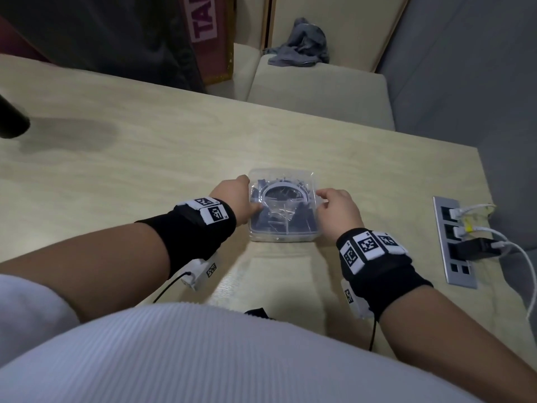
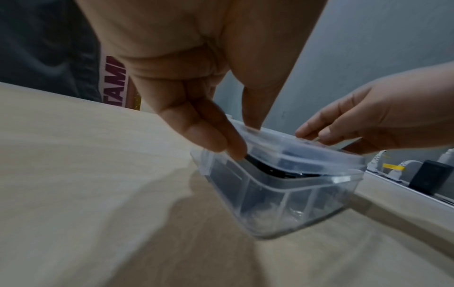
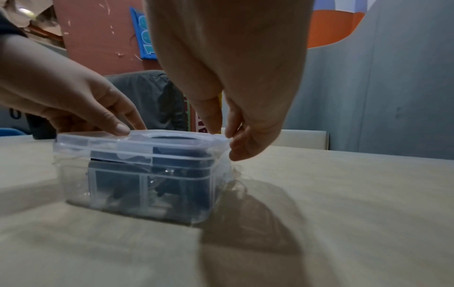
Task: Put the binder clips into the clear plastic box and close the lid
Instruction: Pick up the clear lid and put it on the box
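The clear plastic box [image 1: 279, 237] [image 2: 282, 203] [image 3: 147, 186] stands on the table in front of me, with its lid [image 1: 282, 178] [image 2: 309, 153] [image 3: 172, 136] lying on top. Dark binder clips [image 1: 305, 221] [image 3: 181, 160] show through the walls. In the left wrist view a narrow gap remains under the lid's left side. My left hand [image 1: 247, 196] [image 2: 243, 139] [image 3: 125, 127] presses the lid's left side with straight fingers, thumb on top. At the lid's right edge, my right hand [image 1: 322, 199] [image 3: 226, 143] [image 2: 319, 136] pinches it, fingertips above, thumb beside the wall.
A metal socket strip [image 1: 457, 274] set into the table at the right holds plugs and white cables [image 1: 520, 251]. A black cylinder [image 1: 11, 117] juts in at the left edge. Behind the table, a grey cloth [image 1: 302, 45] lies on a beige seat [image 1: 319, 91].
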`<state>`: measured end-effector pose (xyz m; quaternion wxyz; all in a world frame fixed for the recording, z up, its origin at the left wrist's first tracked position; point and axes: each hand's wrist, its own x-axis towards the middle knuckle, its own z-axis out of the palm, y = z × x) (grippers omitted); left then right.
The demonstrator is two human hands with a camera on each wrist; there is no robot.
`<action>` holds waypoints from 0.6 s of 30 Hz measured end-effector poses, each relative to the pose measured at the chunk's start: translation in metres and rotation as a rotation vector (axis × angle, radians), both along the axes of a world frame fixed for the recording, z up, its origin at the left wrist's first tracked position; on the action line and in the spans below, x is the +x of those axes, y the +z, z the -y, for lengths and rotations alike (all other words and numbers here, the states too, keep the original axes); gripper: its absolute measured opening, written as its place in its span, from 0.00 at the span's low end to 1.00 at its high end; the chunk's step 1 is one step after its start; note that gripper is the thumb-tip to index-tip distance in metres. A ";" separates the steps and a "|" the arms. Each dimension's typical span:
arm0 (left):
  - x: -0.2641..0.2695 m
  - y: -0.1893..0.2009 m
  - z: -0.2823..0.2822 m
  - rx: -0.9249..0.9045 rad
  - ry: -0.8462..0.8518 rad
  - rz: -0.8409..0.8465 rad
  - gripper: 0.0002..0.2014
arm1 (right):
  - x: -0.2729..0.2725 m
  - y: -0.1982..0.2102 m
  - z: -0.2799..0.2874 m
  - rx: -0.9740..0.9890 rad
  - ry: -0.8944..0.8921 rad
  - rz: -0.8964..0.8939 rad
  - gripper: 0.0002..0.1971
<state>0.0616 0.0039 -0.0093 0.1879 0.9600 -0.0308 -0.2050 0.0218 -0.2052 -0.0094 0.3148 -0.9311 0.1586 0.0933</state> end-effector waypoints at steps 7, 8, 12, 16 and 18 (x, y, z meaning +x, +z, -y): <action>0.007 0.004 0.002 0.094 -0.034 -0.064 0.19 | 0.002 -0.007 0.001 -0.044 -0.020 0.066 0.18; 0.008 0.004 0.003 0.105 -0.039 -0.066 0.19 | 0.003 -0.008 0.002 -0.046 -0.029 0.075 0.16; 0.010 0.007 0.002 0.109 -0.055 -0.044 0.20 | 0.007 -0.010 0.003 -0.045 -0.053 0.059 0.14; 0.015 0.011 0.001 0.113 -0.078 -0.043 0.22 | 0.008 -0.010 0.003 -0.021 -0.111 -0.029 0.17; 0.015 0.013 0.003 0.116 -0.084 -0.043 0.22 | 0.006 -0.011 0.003 -0.009 -0.115 -0.048 0.18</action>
